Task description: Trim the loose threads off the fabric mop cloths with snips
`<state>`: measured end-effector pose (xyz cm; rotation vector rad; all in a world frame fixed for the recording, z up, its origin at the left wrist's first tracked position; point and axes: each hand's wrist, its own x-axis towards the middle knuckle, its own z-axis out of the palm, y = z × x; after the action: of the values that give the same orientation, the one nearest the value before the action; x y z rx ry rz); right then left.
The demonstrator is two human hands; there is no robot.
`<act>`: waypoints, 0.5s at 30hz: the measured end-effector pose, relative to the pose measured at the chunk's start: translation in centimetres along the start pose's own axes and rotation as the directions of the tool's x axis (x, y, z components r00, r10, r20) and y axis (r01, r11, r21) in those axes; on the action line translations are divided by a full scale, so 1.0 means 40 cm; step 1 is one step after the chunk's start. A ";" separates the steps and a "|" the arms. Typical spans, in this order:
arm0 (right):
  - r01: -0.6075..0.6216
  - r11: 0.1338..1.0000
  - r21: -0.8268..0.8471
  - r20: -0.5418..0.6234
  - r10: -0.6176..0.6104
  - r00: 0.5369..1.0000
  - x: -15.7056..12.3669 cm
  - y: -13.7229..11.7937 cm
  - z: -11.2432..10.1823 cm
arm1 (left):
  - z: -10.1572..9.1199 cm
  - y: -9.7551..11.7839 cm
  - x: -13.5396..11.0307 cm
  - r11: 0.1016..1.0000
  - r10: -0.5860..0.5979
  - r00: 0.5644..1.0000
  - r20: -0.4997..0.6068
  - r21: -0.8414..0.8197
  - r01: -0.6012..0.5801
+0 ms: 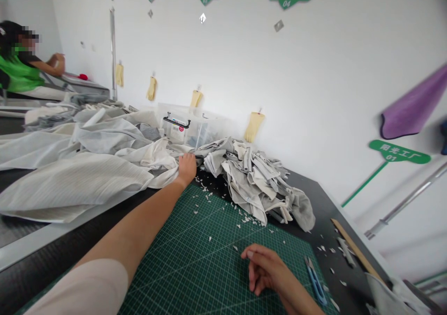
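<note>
My left hand (187,168) reaches across the table and grips a fold of white striped cloth (73,184) where that large sheet meets a heap of grey-white fabric pieces (251,180). My right hand (263,268) rests on a green cutting mat (195,254) with its fingers loosely curled, holding nothing. Just right of it lie blue-handled thread snips (316,280). Small white fabric scraps (223,208) are scattered over the mat's upper part and the black tabletop.
A translucent plastic storage box (178,128) stands behind the cloth against the wall, below several hanging yellow rubber gloves (254,126). A wooden ruler (356,249) lies along the table's right edge. At far left, a co-worker (21,63) in a green vest works at another table.
</note>
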<state>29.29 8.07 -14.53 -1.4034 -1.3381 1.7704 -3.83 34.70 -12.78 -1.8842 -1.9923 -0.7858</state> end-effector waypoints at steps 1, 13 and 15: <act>0.005 1.000 0.004 0.002 -0.005 1.000 0.000 0.001 0.000 | -0.017 0.003 0.005 0.998 -0.064 0.997 -0.050 -0.027 0.063; 0.069 0.998 0.004 -0.041 -0.069 0.997 -0.042 -0.029 0.032 | -0.344 0.033 0.057 0.791 -0.341 0.881 -0.327 -0.606 0.081; 0.091 0.996 0.001 -0.056 -0.091 0.994 -0.063 -0.042 0.047 | -0.398 0.060 0.019 0.733 -0.185 0.963 -0.198 -0.680 0.001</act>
<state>28.09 5.88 -11.99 -1.3580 -1.3468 1.6618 -4.06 26.32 1.00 -1.8754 -1.7719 -1.8949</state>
